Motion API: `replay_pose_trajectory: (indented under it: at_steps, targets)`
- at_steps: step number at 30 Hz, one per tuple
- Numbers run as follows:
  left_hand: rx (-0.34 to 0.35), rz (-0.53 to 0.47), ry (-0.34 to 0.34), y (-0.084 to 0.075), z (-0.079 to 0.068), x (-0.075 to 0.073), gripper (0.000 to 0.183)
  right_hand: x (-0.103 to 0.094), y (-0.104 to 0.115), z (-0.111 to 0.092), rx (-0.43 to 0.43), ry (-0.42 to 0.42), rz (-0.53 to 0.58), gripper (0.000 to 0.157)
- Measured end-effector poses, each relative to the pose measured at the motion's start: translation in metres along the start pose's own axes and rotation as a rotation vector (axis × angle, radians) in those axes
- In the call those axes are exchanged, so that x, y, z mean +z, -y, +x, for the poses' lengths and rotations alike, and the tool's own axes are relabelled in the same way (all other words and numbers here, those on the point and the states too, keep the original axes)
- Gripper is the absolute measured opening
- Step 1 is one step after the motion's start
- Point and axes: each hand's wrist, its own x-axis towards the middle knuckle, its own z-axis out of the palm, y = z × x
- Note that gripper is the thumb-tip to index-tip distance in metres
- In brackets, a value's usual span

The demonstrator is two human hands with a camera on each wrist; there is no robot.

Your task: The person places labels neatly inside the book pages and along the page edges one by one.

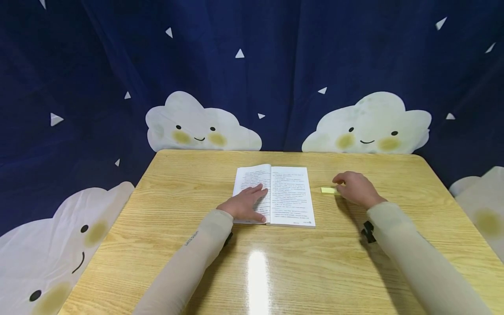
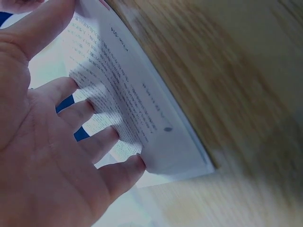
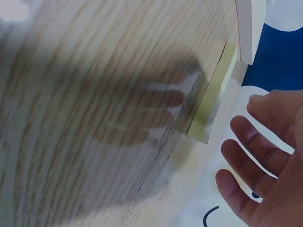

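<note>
An open book [image 1: 291, 197] with printed pages lies on the wooden table. My left hand [image 1: 246, 203] rests on its left page, fingers spread and thumb near the bottom of the spine. In the left wrist view the fingertips [image 2: 135, 163] press on the printed page [image 2: 118, 90]. To the right of the book lies a small yellow sticky-note pad [image 1: 328, 190]. My right hand [image 1: 357, 189] hovers just beside the pad's right end, fingers loosely bent. The right wrist view shows the yellow pad [image 3: 213, 94] flat on the table, with the fingers [image 3: 241, 156] apart from it and holding nothing.
The wooden table [image 1: 189, 175] reaches back to a dark blue curtain [image 1: 275, 65] with white triangles and smiling clouds. Black straps [image 1: 368, 232] show at both wrists. A bright light reflection [image 1: 257, 280] falls on the near part of the tabletop.
</note>
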Motion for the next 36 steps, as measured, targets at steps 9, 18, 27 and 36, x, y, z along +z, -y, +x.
replay_pose_trajectory:
  at_steps: [9, 18, 27, 36]
  targets:
    - [-0.003, -0.001, 0.006, 0.0, 0.0, 0.0, 0.095, 0.003, -0.002, 0.007, -0.006, 0.037, -0.002, 0.025]
    - [0.0, -0.007, 0.007, 0.0, 0.0, 0.0, 0.095, 0.014, -0.008, 0.012, 0.025, 0.06, -0.055, 0.024]
    - [0.008, -0.002, 0.002, 0.0, 0.001, -0.001, 0.096, 0.011, -0.006, 0.013, 0.009, 0.055, -0.077, 0.021]
    - [-0.006, -0.002, 0.012, -0.001, 0.001, 0.0, 0.096, 0.012, -0.006, 0.014, 0.02, 0.041, -0.112, 0.018]
